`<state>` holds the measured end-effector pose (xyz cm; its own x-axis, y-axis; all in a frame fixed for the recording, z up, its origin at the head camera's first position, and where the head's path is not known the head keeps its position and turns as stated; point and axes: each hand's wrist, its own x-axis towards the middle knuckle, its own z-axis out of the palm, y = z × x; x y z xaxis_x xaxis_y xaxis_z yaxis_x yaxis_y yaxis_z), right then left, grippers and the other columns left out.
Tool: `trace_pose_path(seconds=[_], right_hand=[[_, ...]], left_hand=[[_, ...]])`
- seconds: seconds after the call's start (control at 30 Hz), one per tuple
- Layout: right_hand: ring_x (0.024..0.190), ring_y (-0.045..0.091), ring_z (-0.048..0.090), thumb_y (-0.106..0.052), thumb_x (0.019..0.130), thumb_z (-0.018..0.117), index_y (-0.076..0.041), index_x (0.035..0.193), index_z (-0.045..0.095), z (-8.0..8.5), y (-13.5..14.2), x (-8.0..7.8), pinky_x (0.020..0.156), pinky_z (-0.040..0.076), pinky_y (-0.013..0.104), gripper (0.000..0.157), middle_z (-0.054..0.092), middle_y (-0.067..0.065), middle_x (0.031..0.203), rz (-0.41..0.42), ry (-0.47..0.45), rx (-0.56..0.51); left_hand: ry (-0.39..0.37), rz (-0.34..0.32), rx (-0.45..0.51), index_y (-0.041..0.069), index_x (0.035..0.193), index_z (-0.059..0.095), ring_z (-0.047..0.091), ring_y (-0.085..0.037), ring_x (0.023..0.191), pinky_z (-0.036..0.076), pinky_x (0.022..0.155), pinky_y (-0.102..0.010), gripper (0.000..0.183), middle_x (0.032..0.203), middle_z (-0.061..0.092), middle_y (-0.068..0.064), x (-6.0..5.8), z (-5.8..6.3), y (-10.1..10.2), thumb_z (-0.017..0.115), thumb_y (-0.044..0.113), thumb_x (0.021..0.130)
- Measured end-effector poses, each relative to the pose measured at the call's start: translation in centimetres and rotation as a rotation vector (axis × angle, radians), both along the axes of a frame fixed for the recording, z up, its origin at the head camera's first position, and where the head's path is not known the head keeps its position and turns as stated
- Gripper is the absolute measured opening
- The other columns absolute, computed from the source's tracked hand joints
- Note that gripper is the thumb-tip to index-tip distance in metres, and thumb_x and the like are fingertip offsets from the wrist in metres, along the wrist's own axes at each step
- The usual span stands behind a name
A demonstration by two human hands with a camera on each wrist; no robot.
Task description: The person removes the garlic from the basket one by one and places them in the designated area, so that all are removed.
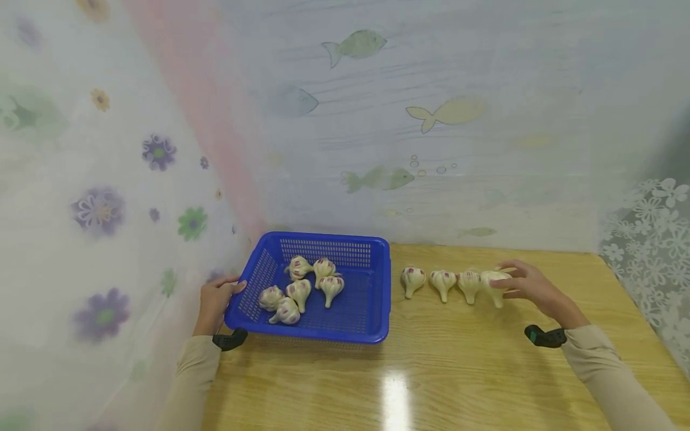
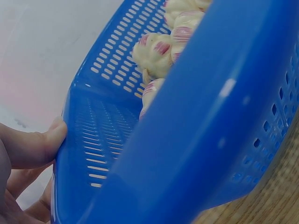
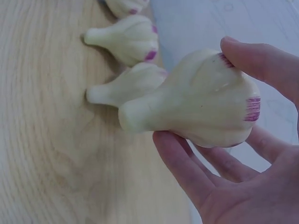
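Right wrist view: one garlic bulb (image 3: 201,100) is pinched between the fingers (image 3: 180,161) and thumb of the right hand (image 1: 533,290), its long axis aimed stem-first toward the person's side of the bench (image 1: 458,371). It is placed at the right end of a row, with three more bulbs (image 1: 444,280) lined up to its left. Farther left, the blue basket (image 1: 323,336) is set, six bulbs (image 1: 299,292) inside, its left rim gripped by the more distant left hand (image 1: 214,302).

High view, 2 wrist close-ups
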<state>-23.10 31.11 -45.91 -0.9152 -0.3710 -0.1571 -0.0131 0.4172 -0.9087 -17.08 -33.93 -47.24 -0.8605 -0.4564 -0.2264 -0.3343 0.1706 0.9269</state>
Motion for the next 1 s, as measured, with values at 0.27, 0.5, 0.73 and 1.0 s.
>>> trace_pose_path(seconds=[0.27,0.5,0.73,1.0], right_hand=[[0.112,0.048,0.049,-0.028,0.096,0.057,0.010,0.144,0.017,-1.8,0.4,-0.5,0.090,0.046,0.051,0.073,0.030,0.037,0.137,-0.077,-0.048,0.019],[0.104,0.038,0.059,-0.033,0.094,0.058,0.013,0.143,0.018,-3.1,0.8,-1.1,0.088,0.048,0.046,0.078,0.035,0.038,0.135,-0.156,-0.081,0.053],[0.089,0.023,0.066,-0.035,0.094,0.058,0.017,0.141,0.020,-4.5,1.1,-1.1,0.083,0.051,0.041,0.080,0.048,0.037,0.123,-0.217,-0.091,0.081],[0.095,0.032,0.065,-0.041,0.094,0.055,0.014,0.144,0.013,-5.2,0.6,-1.5,0.085,0.049,0.045,0.085,0.034,0.042,0.133,-0.221,-0.075,0.101]], left_hand=[[-0.001,0.001,0.018,-0.001,0.127,0.058,0.062,-0.013,0.081,0.052,0.068,-0.025,0.047,0.127,0.053,-0.022,0.0,0.3,-0.2,0.070,0.016,0.085],[0.007,0.008,0.026,-0.001,0.126,0.059,0.063,-0.012,0.076,0.053,0.065,-0.027,0.045,0.121,0.056,-0.020,0.0,0.0,-0.2,0.070,0.014,0.085],[0.007,-0.004,0.014,-0.003,0.125,0.059,0.063,-0.014,0.081,0.052,0.067,-0.026,0.045,0.125,0.054,-0.022,-0.1,0.1,0.3,0.069,0.013,0.085],[0.000,-0.002,-0.029,-0.001,0.126,0.059,0.061,-0.020,0.092,0.051,0.076,-0.028,0.043,0.128,0.053,-0.022,0.0,0.2,0.2,0.067,0.013,0.086]])
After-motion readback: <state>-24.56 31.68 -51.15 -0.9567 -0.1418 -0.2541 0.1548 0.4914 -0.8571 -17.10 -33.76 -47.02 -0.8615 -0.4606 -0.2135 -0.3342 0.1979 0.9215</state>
